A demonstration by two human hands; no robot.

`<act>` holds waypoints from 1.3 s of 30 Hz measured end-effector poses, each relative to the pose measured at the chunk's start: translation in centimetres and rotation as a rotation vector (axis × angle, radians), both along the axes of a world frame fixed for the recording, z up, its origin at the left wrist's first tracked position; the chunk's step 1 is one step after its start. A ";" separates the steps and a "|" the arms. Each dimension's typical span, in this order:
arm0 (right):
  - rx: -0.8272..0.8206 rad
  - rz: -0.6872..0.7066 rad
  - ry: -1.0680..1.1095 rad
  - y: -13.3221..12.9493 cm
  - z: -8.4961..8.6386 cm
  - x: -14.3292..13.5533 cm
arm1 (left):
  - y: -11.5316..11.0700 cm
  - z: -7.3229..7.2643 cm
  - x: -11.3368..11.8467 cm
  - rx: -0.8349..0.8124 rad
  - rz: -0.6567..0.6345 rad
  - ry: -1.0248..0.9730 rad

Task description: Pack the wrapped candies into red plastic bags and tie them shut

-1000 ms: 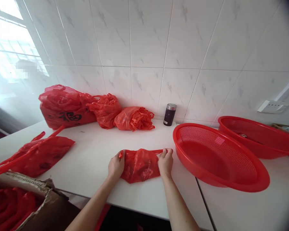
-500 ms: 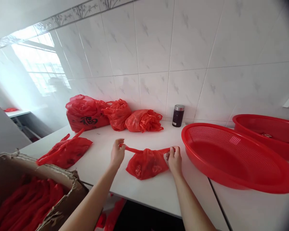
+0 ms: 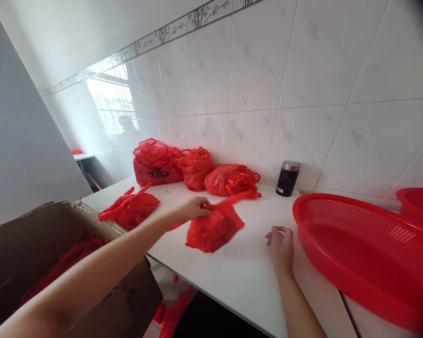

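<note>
My left hand (image 3: 196, 208) pinches the gathered top of a red plastic bag (image 3: 216, 230), which hangs tilted over the white table (image 3: 239, 281) with its handles splayed to both sides. Some contents show dimly through the thin plastic, but I cannot make out what they are. To the right, my right hand (image 3: 281, 244) is apart from the bag, its fingers loosely curled and holding nothing visible. Another red plastic bag (image 3: 136, 210) lies on the table to the left, handles sticking up.
Several filled red bags (image 3: 195, 169) line the tiled wall. A dark tumbler (image 3: 288, 179) stands beside them. A large red plastic basket (image 3: 338, 263) takes up the right side, with a second basket (image 3: 421, 202) behind. An open cardboard box (image 3: 127, 300) holding red material is at the lower left.
Both hands stretched the bag's handles apart before. Now the right hand has let go, and the left holds the bag by its top, lifted and turned. The view has swung left.
</note>
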State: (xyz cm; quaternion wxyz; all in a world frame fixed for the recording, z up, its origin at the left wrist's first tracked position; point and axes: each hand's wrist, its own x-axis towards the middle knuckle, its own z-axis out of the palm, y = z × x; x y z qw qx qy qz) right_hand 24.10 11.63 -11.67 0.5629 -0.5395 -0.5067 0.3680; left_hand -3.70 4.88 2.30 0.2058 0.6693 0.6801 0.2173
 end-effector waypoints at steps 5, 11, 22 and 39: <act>-0.027 0.009 -0.077 0.4 -0.4 -0.1 | -2.5 2.4 -9.3 0.056 0.258 0.051; -0.037 -0.013 -0.084 0.4 -0.4 -0.1 | -4.5 2.7 -16.0 0.037 0.583 0.292; 0.020 0.002 -0.082 0.6 -0.6 -0.3 | -1.4 0.6 -10.8 0.118 0.321 0.367; 0.037 0.031 -0.112 0.9 -0.4 -1.0 | 14.8 -3.8 3.1 0.359 0.229 0.441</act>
